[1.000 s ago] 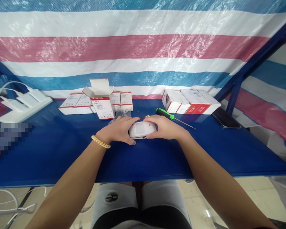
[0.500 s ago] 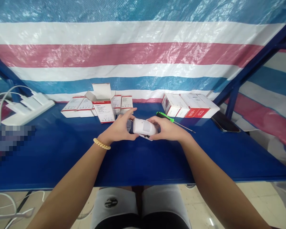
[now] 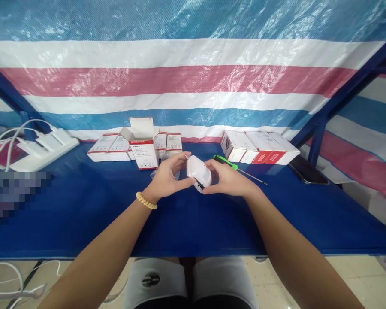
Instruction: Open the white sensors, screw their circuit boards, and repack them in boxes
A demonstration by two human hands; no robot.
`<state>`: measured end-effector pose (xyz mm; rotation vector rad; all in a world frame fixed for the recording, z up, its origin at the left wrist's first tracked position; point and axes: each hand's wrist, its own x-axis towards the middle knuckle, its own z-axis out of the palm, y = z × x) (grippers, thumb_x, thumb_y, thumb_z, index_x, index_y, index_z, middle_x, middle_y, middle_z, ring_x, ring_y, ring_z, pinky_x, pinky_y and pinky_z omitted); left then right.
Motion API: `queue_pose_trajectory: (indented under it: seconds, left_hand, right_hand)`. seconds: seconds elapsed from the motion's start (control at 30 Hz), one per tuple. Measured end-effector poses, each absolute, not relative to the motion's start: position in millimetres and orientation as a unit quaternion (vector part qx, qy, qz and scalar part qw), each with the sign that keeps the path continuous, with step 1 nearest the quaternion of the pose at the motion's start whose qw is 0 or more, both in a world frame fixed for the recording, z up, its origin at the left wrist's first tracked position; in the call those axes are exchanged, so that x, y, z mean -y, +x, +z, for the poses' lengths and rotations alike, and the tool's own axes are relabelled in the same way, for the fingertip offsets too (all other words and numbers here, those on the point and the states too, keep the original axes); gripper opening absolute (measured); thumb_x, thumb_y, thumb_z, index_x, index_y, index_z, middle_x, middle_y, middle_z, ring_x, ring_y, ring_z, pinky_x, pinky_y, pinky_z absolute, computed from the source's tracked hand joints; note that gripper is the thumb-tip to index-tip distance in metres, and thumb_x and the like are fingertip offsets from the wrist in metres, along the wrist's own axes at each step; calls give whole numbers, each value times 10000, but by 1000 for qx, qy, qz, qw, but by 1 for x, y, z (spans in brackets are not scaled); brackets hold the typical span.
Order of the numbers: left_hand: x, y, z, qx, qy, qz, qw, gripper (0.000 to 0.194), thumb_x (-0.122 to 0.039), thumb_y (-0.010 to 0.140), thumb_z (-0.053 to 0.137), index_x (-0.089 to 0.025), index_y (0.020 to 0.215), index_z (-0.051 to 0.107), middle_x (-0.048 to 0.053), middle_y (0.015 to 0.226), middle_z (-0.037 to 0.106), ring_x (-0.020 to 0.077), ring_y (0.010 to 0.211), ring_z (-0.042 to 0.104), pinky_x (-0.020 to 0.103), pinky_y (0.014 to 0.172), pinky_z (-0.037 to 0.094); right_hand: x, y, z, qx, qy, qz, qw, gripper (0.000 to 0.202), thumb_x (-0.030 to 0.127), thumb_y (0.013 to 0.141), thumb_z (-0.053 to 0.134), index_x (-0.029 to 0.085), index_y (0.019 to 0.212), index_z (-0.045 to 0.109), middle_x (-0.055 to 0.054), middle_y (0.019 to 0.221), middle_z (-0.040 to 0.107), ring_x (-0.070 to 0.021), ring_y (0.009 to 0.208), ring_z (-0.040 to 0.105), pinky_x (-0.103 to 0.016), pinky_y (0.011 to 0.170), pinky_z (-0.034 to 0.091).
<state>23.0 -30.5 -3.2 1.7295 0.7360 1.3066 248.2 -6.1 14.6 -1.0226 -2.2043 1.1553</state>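
A white motion detector (image 3: 198, 170) is held above the table between my two hands, tilted, with a dark gap along its lower edge. My left hand (image 3: 171, 175) grips its left end with thumb and fingers. Around the right end close the thumb and fingers of my right hand (image 3: 227, 177). Behind my left hand stands an open carton (image 3: 143, 152) printed "DETECTOR", its flaps up. Clear plastic wrapping (image 3: 153, 173) lies partly hidden behind the left fingers. A green-and-black screwdriver (image 3: 234, 165) rests just beyond my right hand.
Closed white-and-red boxes (image 3: 111, 148) stand at the back left, and several more boxes (image 3: 260, 148) at the back right. A black phone (image 3: 309, 171) lies beside them. On the left is a white power strip (image 3: 46, 152) with plugs and cables. The blue table (image 3: 199, 227) has its edge before my lap.
Both hands have turned the detector, so its left end is now raised and its side faces me more. The view has shifted slightly. Screwdriver and boxes stay in place on the table.
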Motion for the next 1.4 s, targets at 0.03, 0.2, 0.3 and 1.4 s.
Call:
queue_pose_trajectory:
  seconds: [0.03,0.2,0.3,1.4]
  left_hand:
    - [31,25,-3,-289,686,525,413,626,-251,694,842,-187,1258,578,120,1197,646,261,1130,633,422,1000,527]
    - [32,29,-6,-299,701,537,362,615,-300,708,844,-192,1266,611,137,1270,615,282,1155,625,438,999,542]
    - [31,27,-7,-291,725,521,343,626,-299,715,840,-198,1289,610,137,1273,612,281,1154,628,438,997,551]
    - [20,34,-10,-322,484,631,514,454,-415,707,825,-218,1040,587,38,1018,707,199,938,687,345,777,553]
  right_hand:
    - [6,248,14,799,-371,417,222,605,294,632,840,198,1141,526,-76,1080,709,-236,947,699,-407,816,572]
    - [6,247,15,824,-369,375,213,614,321,632,848,181,1163,572,-58,1007,717,-235,873,696,-390,776,558]
    - [6,247,16,834,-357,366,206,637,331,640,843,175,1203,591,-61,1037,723,-238,892,691,-379,783,545]
    - [9,230,6,709,-272,581,291,866,410,760,753,224,1511,364,-76,1240,631,-208,1010,621,-339,846,545]
